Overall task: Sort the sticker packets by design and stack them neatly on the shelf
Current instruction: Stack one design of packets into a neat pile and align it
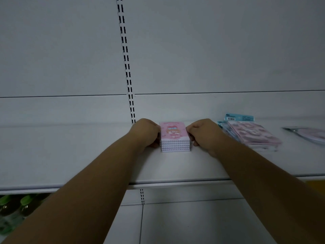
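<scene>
White shelf (88,155), both hands (175,134) curled against pink packet stack (175,138) sides.

Green-capped bottles (12,206) stand under the white ledge; a slotted upright (126,60) runs up the grey back panel (211,50).

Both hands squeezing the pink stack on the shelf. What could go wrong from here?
1. The pink stack is pinched between the left hand and right hand; uneven release might skew it.
2. The fanned pile lies close beside the right hand, so pulling back may bump it.
</scene>
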Tool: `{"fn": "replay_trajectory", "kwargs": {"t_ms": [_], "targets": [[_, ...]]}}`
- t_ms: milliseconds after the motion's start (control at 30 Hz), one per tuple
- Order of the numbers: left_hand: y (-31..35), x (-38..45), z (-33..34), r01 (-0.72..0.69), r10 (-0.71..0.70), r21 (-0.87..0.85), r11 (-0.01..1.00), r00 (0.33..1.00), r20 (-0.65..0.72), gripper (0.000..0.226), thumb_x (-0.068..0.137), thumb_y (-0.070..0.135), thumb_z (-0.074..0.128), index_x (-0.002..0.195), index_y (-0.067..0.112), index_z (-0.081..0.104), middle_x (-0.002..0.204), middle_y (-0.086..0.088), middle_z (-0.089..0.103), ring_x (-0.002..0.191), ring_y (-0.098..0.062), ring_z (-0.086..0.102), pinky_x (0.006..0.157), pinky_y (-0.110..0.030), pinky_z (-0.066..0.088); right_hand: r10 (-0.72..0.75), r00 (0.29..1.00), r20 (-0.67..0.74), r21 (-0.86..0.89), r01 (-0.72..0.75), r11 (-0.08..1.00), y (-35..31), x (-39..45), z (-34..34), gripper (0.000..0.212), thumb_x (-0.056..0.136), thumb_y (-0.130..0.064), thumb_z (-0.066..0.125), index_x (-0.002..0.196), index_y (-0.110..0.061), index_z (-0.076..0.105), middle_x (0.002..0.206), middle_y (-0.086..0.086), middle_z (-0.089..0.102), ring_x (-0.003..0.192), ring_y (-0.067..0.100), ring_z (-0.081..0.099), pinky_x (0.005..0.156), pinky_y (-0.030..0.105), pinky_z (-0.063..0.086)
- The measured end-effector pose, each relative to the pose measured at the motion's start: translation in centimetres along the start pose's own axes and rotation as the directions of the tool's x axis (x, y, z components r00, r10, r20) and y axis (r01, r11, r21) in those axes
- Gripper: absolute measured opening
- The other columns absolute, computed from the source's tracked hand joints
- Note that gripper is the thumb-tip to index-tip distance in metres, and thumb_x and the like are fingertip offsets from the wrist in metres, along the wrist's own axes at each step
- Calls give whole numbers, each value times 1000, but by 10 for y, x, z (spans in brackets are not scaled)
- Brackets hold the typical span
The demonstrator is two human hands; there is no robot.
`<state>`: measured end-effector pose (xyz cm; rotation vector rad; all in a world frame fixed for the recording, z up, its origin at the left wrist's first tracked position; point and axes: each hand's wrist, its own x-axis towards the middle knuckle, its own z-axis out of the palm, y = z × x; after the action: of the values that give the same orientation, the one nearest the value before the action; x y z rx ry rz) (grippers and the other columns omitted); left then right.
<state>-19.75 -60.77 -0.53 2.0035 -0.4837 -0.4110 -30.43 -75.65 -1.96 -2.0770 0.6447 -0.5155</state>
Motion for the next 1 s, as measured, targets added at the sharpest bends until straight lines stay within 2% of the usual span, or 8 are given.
{"fn": "replay_trajectory", "kwargs": {"t_ms": [100, 200, 267, 333, 433, 600, 800, 1000], "targets": [[2, -5, 0, 12, -12, 5, 1000, 1000, -7, 23, 99, 10, 52, 101, -4, 70, 78, -14, 70, 53, -22, 63, 52, -30, 58, 3, 1000, 31, 9, -3, 1000, 1, 2, -3, 27, 97, -10, 49, 96, -1, 74, 77, 11, 70, 55, 13, 56, 51, 20, 48], [-1, -6, -3, 6, -7, -11, 1000, 1000, -10, 20, 100, 8, 47, 101, -1, 66, 86, -15, 69, 68, -30, 67, 70, -41, 61, -11, 999, 38, 6, 11, 1000, 3, -2, -9, 27, 99, -12, 47, 96, 1, 71, 85, 14, 70, 64, 17, 60, 57, 24, 53], [-8, -13, -8, -96, 114, 221, 970, 991, -71, 24, 98, 12, 48, 99, -2, 66, 95, -15, 71, 85, -34, 69, 82, -47, 58, -160, 987, -13, -228, 153, 962, 7, -11, -17, 30, 99, -22, 47, 90, -2, 67, 86, 14, 67, 76, 23, 61, 71, 32, 50], [-18, -31, -9, -173, 238, 469, 866, 968, -82, 27, 97, 24, 48, 92, 5, 67, 90, -10, 71, 85, -29, 67, 78, -41, 55, -278, 958, 68, -424, 280, 861, 12, -27, -24, 34, 100, -34, 45, 77, -13, 58, 76, 4, 59, 72, 17, 54, 64, 28, 40], [-30, -57, -4, -234, 343, 636, 735, 938, -52, 31, 93, 46, 52, 83, 20, 65, 80, 4, 66, 76, -15, 61, 68, -33, 49, -333, 911, 242, -478, 411, 776, 20, -41, -28, 34, 96, -43, 48, 77, -16, 56, 71, -3, 54, 67, 11, 48, 57, 23, 34], [-35, -58, 0, -295, 426, 665, 686, 904, -38, 19, 87, 45, 62, 81, 27, 62, 83, 11, 64, 79, -10, 58, 69, -28, 48, -411, 868, 279, -525, 496, 692, 24, -37, -23, 22, 95, -34, 52, 89, -16, 63, 83, -1, 59, 77, 14, 52, 65, 26, 36], [-39, -52, 3, -289, 459, 701, 651, 886, -61, 13, 89, 37, 62, 83, 26, 65, 85, 8, 64, 80, -13, 57, 68, -27, 41, -413, 878, 240, -535, 475, 698, 29, -31, -19, 17, 93, -35, 55, 87, -21, 62, 73, -13, 49, 71, 6, 46, 59, 21, 33], [-40, -47, 4, -312, 478, 705, 637, 878, -42, 13, 91, 35, 58, 86, 24, 63, 85, 6, 63, 78, -15, 56, 65, -27, 38, -406, 888, 216, -556, 454, 697, 26, -32, -16, 16, 92, -32, 56, 85, -20, 62, 76, -9, 54, 74, 11, 50, 65, 26, 34]]}}
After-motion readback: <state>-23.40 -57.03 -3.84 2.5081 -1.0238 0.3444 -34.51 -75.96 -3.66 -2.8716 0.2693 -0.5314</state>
